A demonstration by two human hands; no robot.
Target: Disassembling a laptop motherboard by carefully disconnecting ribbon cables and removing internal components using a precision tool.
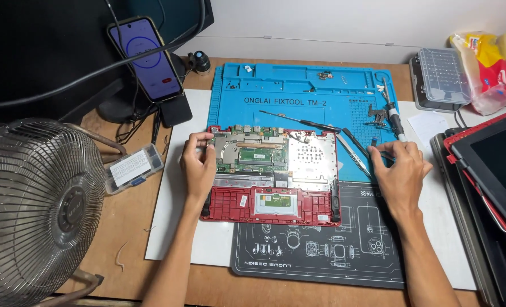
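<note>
Opened red laptop base (271,176), circuit board exposed, lies on the blue repair mat (298,96) at mid-bench. Left hand (199,165) grips its left edge, fingers curled over the board corner. Right hand (402,167) rests beside it, fingertips pinching a black tool (360,145). Screwdriver (304,120) lies just behind; fan (34,207) at left.

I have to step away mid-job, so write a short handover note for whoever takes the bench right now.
Left hand: grips the left edge of the opened red laptop base, which lies on the blue mat.
Right hand: beside the base, fingertips on a small dark tool; tweezers and screwdriver lie nearby.
Done: bottom cover is off, circuit board exposed.
Left: board still seated in the base.
</note>
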